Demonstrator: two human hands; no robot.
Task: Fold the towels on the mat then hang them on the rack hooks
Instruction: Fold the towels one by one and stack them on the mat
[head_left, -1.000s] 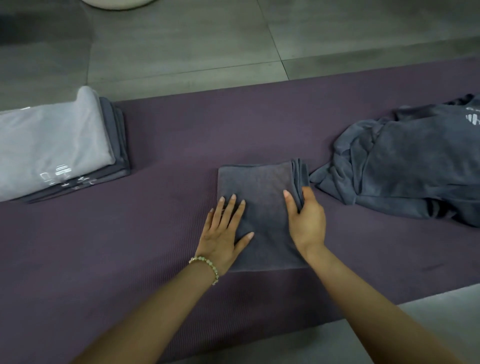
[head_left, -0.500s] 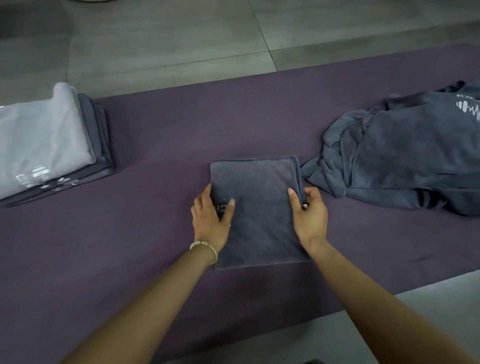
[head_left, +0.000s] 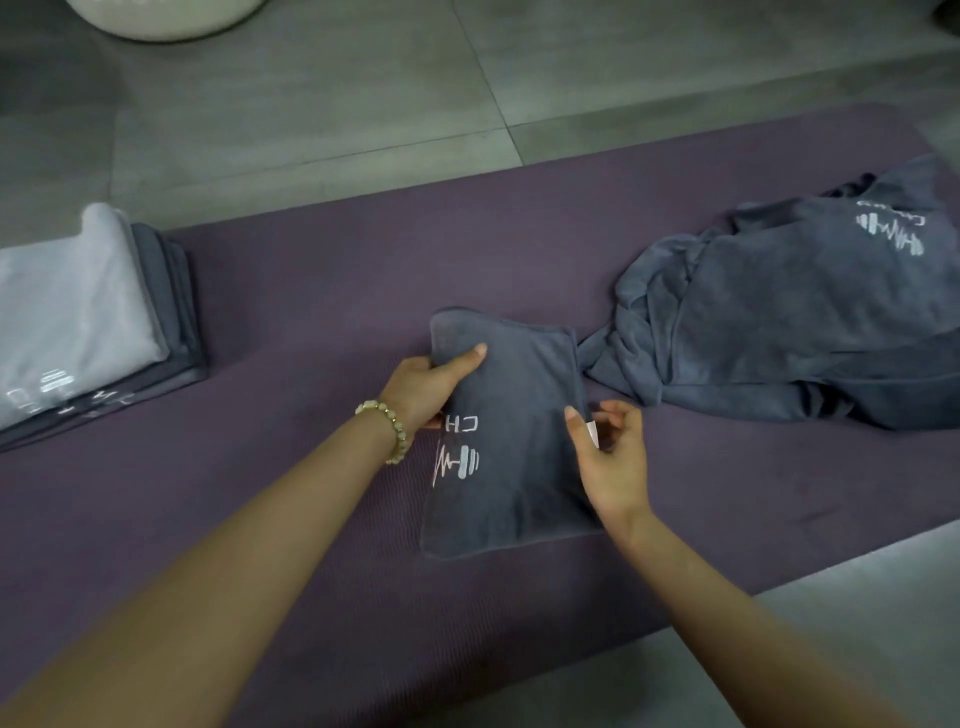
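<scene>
Near the middle of the purple mat (head_left: 322, 291), a folded dark grey towel (head_left: 519, 415) is held between both hands, its left side lifted and its lower end resting on the mat. On its upper face show a white dumbbell-and-pulse logo (head_left: 457, 463) and some letters. The left hand (head_left: 423, 387), with a beaded bracelet (head_left: 389, 423) at the wrist, grips the towel's left edge, thumb on top and fingers beneath. The right hand (head_left: 613, 457) pinches the right edge, where a small white tag (head_left: 592, 432) shows. Toward the mat's right end lies a rumpled pile of grey towels (head_left: 789, 322), touching the held towel's far right corner. At the left end sits a neat stack of folded towels (head_left: 88, 322), a pale one uppermost. Beyond the mat's far edge is grey tiled floor (head_left: 363, 88).
</scene>
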